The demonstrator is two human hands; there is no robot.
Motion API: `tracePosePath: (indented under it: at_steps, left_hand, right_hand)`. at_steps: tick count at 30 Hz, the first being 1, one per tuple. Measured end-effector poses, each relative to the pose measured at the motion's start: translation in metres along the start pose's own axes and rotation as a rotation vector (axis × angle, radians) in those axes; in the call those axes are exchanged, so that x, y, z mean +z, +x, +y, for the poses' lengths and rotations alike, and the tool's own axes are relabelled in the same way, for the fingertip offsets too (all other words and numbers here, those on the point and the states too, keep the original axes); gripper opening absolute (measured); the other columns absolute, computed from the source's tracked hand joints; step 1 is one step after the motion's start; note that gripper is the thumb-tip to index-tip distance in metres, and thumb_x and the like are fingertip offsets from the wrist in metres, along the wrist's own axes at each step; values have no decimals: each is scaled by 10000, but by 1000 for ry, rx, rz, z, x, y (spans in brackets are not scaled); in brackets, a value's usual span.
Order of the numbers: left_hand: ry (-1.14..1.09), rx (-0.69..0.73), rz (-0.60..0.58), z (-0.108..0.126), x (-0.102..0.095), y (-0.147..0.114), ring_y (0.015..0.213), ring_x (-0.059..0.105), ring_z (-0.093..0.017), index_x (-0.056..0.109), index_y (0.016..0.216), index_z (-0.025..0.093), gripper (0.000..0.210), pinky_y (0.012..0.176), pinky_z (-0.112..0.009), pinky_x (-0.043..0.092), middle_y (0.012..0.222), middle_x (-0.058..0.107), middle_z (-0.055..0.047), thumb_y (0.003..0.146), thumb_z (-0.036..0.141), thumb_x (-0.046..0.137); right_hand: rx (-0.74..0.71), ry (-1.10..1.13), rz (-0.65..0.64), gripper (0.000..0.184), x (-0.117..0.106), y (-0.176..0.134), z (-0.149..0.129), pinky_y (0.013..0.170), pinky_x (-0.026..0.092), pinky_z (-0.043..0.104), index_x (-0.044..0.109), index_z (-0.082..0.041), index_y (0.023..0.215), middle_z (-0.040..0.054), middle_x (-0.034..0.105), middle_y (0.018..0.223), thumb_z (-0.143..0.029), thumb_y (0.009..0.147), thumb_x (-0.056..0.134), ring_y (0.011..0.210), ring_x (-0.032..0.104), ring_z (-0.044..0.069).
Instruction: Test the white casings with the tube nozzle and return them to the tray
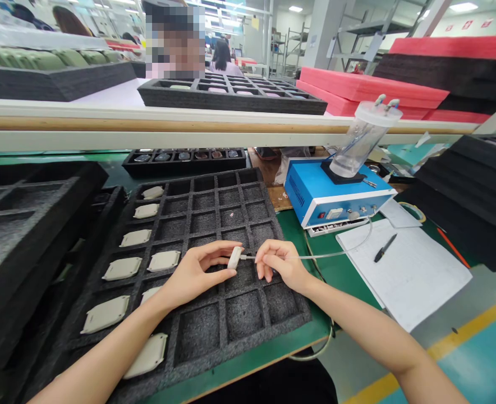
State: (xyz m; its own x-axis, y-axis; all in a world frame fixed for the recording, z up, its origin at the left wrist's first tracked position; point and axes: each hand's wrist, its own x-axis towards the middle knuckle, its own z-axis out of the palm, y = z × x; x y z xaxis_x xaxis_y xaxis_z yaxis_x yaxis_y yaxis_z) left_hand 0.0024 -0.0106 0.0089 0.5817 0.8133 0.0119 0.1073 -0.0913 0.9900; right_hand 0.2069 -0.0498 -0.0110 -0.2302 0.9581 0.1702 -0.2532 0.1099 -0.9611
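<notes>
My left hand grips a small pale watch-like casing by its edges, between thumb and fingers, tilted up on its side above the foam tray. A thin clear tube is pinched in my right hand, its tip pointing at the casing's side. Whether the tip touches the casing I cannot tell. Both hands are over a black foam tray with square pockets. Several similar pale casings lie flat in its left columns, one partly behind my left forearm.
The tube runs to a blue machine carrying a clear cylinder. Right of it lie paper sheets and a black pen. More foam trays are stacked left. A shelf crosses ahead; people are beyond.
</notes>
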Motion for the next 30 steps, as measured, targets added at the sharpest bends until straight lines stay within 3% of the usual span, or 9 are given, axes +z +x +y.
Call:
tracePosePath:
  at_steps: [30]
  left_hand:
    - [-3, 3, 9, 0, 1, -1, 1006, 638, -234, 630, 1087, 181, 429, 947, -427, 499, 1115, 674, -73, 678, 233, 750]
  right_hand:
    - [11, -8, 5, 95, 0, 0, 0, 382, 367, 184, 594, -141, 700, -11, 620, 511, -211, 747, 550, 351, 471, 68]
